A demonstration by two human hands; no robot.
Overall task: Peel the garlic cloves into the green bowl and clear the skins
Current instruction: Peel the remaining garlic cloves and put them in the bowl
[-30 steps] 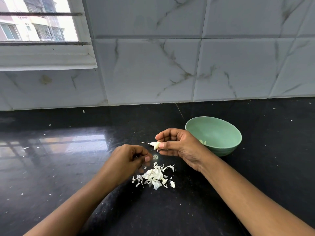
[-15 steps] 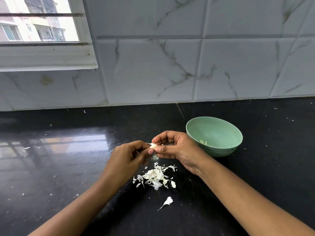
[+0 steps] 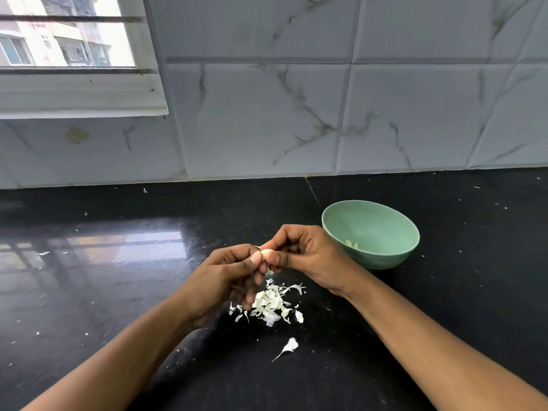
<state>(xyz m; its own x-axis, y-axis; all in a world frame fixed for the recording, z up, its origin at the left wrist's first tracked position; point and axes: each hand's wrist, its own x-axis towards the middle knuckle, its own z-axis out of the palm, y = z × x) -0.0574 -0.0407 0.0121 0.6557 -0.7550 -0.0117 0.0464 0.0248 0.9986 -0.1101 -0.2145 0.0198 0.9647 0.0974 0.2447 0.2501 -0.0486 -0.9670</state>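
While both hands meet above the black countertop (image 3: pixel 118 292), I see the garlic clove (image 3: pixel 266 253) caught between them. My view has the right hand (image 3: pixel 308 256) pinching it with thumb and forefinger, the other fingers curled behind. The left hand (image 3: pixel 225 280) sets its thumb against the clove's near end, its fingers folded underneath, so both hands are clamped on the one clove.

Straight below the grip and towards me lies the pile of skins (image 3: pixel 272 304), loose and ragged at its edges, with the left fingers hanging just over its left side. Further towards me, apart from the pile, sits a single skin (image 3: pixel 289 347) with a thin tail.

Just right of the grip stands the green bowl (image 3: pixel 382 262); the right hand's knuckles overlap its near rim in my view, and I cannot tell whether they touch. A few pale peeled pieces (image 3: pixel 351 244) lie inside.

Left of the grip the counter runs wide and glossy, dotted with white flecks. Beyond the grip it ends at the tiled wall (image 3: pixel 267 114).
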